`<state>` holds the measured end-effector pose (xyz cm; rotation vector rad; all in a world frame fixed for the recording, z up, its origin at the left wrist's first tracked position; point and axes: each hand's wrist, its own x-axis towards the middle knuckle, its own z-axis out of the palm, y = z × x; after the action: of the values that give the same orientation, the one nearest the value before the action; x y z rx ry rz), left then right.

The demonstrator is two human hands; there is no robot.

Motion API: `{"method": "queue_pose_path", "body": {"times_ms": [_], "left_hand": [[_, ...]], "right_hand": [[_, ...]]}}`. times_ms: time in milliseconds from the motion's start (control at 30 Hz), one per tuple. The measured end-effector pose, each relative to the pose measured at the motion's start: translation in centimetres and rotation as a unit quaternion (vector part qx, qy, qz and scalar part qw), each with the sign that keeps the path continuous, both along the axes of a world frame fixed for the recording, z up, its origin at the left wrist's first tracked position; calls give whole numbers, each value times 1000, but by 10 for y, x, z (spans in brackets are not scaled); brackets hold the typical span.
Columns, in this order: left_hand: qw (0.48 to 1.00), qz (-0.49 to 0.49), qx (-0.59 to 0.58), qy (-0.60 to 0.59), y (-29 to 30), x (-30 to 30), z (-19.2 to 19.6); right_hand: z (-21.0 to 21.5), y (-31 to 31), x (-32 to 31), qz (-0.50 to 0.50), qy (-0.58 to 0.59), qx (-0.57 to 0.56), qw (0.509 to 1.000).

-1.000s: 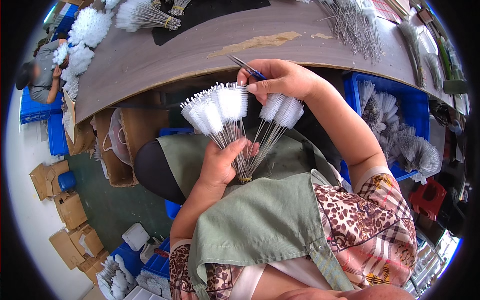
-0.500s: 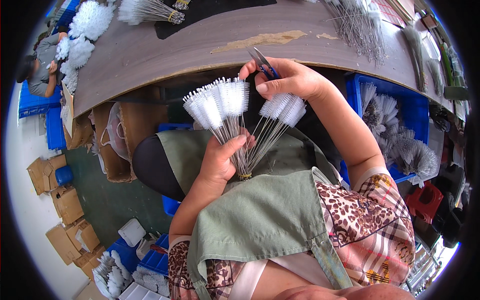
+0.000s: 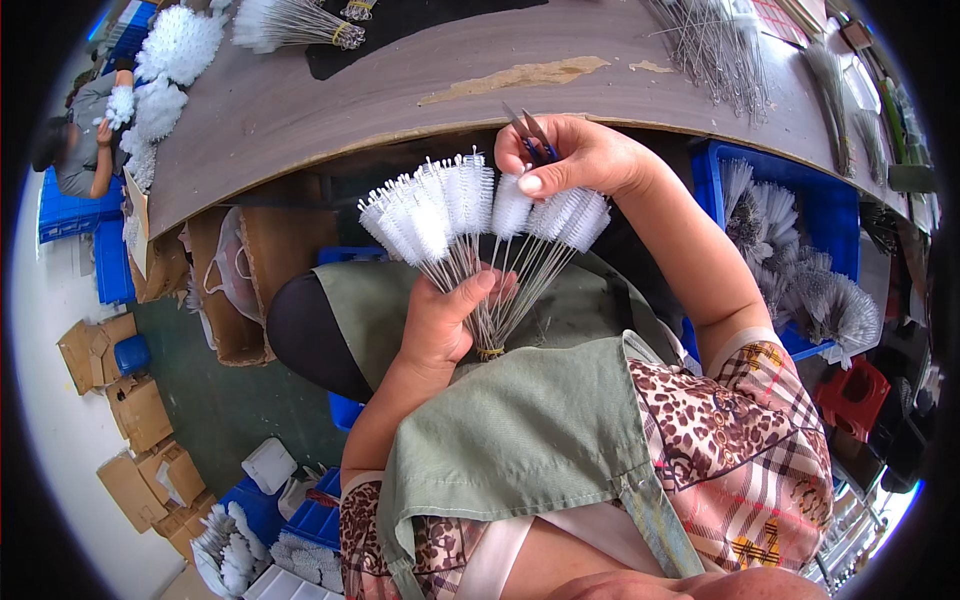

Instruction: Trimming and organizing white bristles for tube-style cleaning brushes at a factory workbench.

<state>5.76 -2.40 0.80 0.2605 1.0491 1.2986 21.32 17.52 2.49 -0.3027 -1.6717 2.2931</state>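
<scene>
My left hand (image 3: 445,312) is closed round the wire stems of a bundle of white bristle brushes (image 3: 425,212), fanned out above my lap. A yellow band (image 3: 489,352) ties the stems together at their lower ends. Over the right part of the fan, my right hand (image 3: 575,160) holds a small pair of scissors (image 3: 530,135), blades pointing up and away. Its thumb and fingertips are at the top of one brush (image 3: 511,208), which stands between the left and right groups. Whether they pinch that brush is hard to make out.
A table (image 3: 380,100) stretches ahead, bearing tied brush bundles (image 3: 290,25) and loose wire brushes (image 3: 715,55). At the right is a blue crate (image 3: 775,190) of brushes. Cardboard boxes (image 3: 300,235) stand under the table. Another person (image 3: 85,145) sits far left.
My right hand has shifted slightly right, scissors still in it. One brush now stands apart from the left group, beneath my right fingertips. The left hand keeps its hold.
</scene>
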Motion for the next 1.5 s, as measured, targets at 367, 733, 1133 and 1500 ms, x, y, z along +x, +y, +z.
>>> {"method": "queue_pose_path", "body": {"times_ms": [367,733,1133,1500], "left_hand": [[1000,17,9,-6,0,1,0],[999,-10,39,-4,2,0,2],[999,14,-21,-39,8,1,8],[1000,-1,-8,-24,9,-2,3]], "right_hand": [[-11,2,-3,-32,-5,31,999],[1,7,-3,-93,-134,153,975],[8,-5,-6,-59,-39,14,997],[11,-6,-4,-47,-22,-11,999]]}}
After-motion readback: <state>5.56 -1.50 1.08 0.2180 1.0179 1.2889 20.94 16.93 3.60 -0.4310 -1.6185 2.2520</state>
